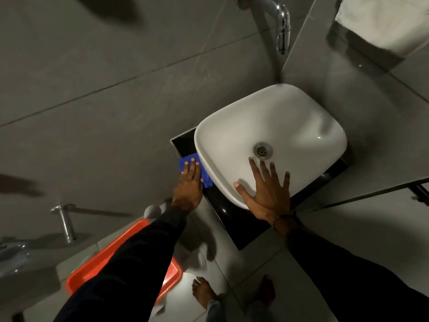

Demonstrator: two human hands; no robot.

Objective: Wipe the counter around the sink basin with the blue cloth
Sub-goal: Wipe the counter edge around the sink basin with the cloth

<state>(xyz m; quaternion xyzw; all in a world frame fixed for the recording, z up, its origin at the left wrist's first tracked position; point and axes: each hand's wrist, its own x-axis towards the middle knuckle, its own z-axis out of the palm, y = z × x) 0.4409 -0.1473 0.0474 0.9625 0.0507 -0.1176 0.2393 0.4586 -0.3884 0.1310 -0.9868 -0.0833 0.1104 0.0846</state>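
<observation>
A white sink basin (pixel 278 117) sits on a small black counter (pixel 234 224) in a grey tiled corner. The blue cloth (pixel 205 176) lies on the narrow strip of counter left of the basin. My left hand (pixel 189 182) presses flat on the cloth, fingers pointing toward the wall, and covers much of it. My right hand (pixel 267 189) rests spread open on the basin's near rim, fingers reaching into the bowl toward the drain (pixel 262 151). It holds nothing.
A chrome tap (pixel 282 26) juts from the wall above the basin. An orange tub (pixel 102 259) stands on the floor under my left arm, with a chrome pipe (pixel 66 224) to its left. My bare feet (pixel 204 293) are on the floor tiles below.
</observation>
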